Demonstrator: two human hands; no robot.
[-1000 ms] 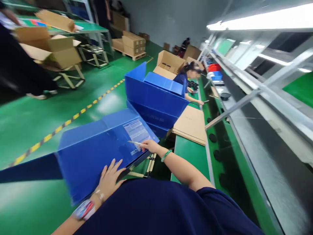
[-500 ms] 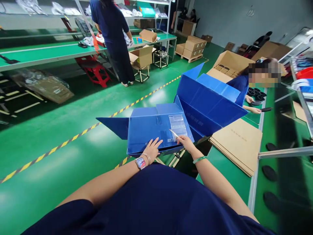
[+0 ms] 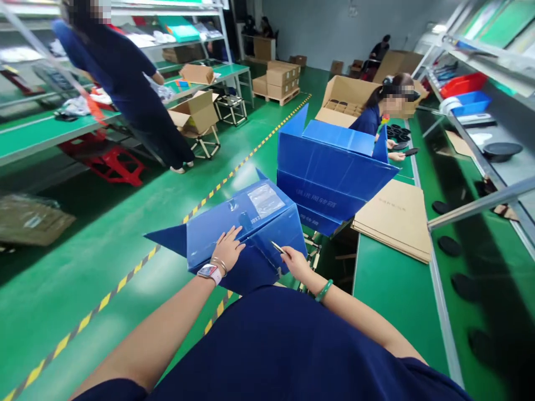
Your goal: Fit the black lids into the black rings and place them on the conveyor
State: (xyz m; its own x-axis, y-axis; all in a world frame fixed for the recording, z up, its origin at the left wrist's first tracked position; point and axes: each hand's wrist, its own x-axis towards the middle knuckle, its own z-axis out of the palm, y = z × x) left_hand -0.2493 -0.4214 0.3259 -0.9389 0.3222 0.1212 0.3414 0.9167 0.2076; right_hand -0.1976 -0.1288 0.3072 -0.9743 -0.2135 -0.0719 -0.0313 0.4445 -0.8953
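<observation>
Box (image 3: 263, 239) under my spread left hand (image 3: 228, 248) looks light, stiff, slick, best gripped by the edge (image 3: 273, 222) beside it; my right hand (image 3: 296, 264) pinches a thin tool (image 3: 276, 247).

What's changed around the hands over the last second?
The right hand, with the thin pointed tool, has come back from the clear pouch to the near side of the blue box, more of which now shows. Nothing was let go. The left hand stays on top.

Blue box (image 3: 261, 240); green floor (image 3: 108, 245); yellow-black striped tape (image 3: 104, 302).
</observation>
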